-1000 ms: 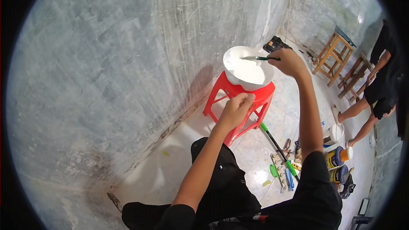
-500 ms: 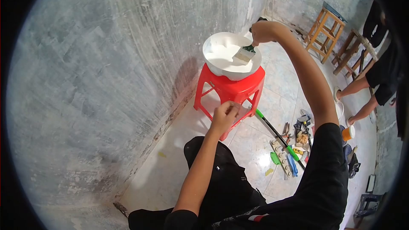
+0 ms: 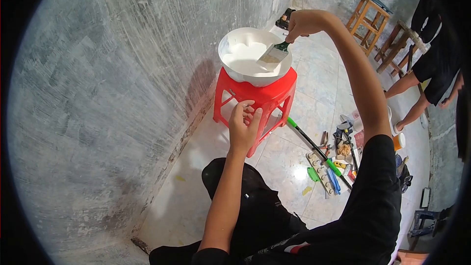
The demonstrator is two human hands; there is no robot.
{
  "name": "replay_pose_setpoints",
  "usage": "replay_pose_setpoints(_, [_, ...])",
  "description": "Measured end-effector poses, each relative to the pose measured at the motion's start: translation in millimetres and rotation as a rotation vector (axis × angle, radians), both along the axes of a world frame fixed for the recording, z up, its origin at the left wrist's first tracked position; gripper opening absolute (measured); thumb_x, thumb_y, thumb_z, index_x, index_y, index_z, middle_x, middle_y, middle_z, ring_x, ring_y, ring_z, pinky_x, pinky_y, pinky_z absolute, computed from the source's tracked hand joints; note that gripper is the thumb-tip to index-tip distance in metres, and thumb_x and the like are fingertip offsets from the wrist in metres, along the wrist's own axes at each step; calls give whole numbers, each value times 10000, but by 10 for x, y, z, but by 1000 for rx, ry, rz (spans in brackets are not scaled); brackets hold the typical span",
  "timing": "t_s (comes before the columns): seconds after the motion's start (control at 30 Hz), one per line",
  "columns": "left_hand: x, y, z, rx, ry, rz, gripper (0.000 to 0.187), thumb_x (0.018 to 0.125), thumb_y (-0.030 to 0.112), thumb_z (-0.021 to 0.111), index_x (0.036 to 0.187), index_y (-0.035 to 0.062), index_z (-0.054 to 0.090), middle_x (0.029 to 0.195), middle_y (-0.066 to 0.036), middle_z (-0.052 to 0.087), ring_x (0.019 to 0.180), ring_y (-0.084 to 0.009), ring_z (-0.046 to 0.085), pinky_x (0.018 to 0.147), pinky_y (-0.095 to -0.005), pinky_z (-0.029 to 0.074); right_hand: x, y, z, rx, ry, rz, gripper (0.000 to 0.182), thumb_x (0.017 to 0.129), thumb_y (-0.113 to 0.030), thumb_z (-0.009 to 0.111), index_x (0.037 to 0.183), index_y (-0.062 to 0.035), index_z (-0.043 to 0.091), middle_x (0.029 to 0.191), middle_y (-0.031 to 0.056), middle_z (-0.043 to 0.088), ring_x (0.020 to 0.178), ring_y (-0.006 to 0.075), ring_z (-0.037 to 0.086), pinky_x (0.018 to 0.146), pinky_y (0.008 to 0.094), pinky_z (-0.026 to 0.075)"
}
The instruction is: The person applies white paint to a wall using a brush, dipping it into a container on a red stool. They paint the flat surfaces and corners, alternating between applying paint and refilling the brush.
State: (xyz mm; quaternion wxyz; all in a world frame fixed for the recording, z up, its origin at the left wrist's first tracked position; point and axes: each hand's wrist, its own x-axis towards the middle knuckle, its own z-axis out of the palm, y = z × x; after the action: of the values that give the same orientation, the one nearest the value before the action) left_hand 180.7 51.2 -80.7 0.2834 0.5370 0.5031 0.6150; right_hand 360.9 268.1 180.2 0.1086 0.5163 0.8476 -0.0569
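Note:
My right hand (image 3: 305,23) is closed round the green handle of a wide paintbrush (image 3: 273,57). Its bristles point down and left, over the white paint (image 3: 243,59) inside a white basin (image 3: 228,68). The basin rests on a red plastic stool (image 3: 267,94) near the wall. My left hand (image 3: 244,125) is held in front of the stool, fingers apart and slightly curled, with nothing in it.
The grey, patchy wall (image 3: 122,68) runs along my left. On the tiled floor lie a green and black pole (image 3: 319,152), a power strip (image 3: 321,174) and several hand tools. A wooden stool (image 3: 368,22) stands at the back. Another person (image 3: 434,71) is at the right, near an orange cup (image 3: 399,141).
My left hand has risen and its fingers have spread. The brush has lifted slightly over the basin in my right hand. The whole view has shifted a little.

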Motion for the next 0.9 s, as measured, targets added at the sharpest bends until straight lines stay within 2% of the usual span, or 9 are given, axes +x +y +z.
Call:
replay_pose_setpoints(0.07, [10,-14,23,3,97,39,407,907,239,746,1231,35,606,1063,-66,605,853,-155,563,710,-299,474,68,12,-27,2,19,8,301,807,-361,761,826,-63,798,579,23,545,533,157,487,523,346,373])
replay_pose_setpoints(0.1, [18,-28,38,3,97,42,407,907,239,746,1231,35,606,1063,-66,605,853,-155,563,710,-299,474,95,-10,-48,44,41,40,306,813,-348,758,843,-46,794,592,35,560,544,164,497,536,350,386])
replay_pose_setpoints(0.17, [15,-49,58,-35,146,18,537,881,283,759,1312,36,556,1225,-134,558,1081,-260,560,888,-387,488,105,-13,-61,91,72,71,311,820,-336,755,860,-30,790,605,46,576,555,170,506,549,354,399])
replay_pose_setpoints(0.2, [3,-28,25,-33,151,16,537,881,283,759,1312,36,556,1225,-134,558,1081,-260,560,888,-387,488,109,-16,-58,93,25,66,316,830,-328,749,878,-17,784,626,66,599,567,176,515,563,361,411])
replay_pose_setpoints(0.27, [5,23,-62,98,248,72,611,869,311,763,1356,29,524,1315,-190,523,1273,-361,478,1049,-474,426,139,-38,-72,93,-23,55,321,841,-319,742,896,-5,777,647,86,622,579,183,524,577,368,424])
replay_pose_setpoints(0.4, [43,10,1,134,346,118,652,868,326,776,1391,29,524,1428,-226,486,1327,-377,456,1102,-474,364,7,-228,-33,107,-11,144,305,858,-304,728,922,-11,777,671,136,648,594,205,555,590,387,440])
replay_pose_setpoints(0.47, [77,3,48,125,437,75,745,864,402,773,1443,30,490,1511,-250,428,1365,-412,418,1139,-520,305,-156,-385,39,111,-52,186,300,861,-299,722,928,-11,777,678,145,654,598,217,571,596,389,448])
replay_pose_setpoints(0.6, [127,38,1,196,433,78,803,860,469,765,1470,35,473,1543,-254,402,1362,-426,416,1152,-544,271,-411,-557,70,50,-159,282,310,863,-296,707,947,-4,770,678,143,661,597,263,571,613,387,464])
replay_pose_setpoints(0.9, [186,10,57,156,468,46,907,866,505,740,1548,41,362,1604,-210,345,1397,-443,334,1156,-548,301,-655,-442,229,-153,-279,171,324,842,-366,729,930,-63,802,615,2,543,543,147,492,485,339,386])
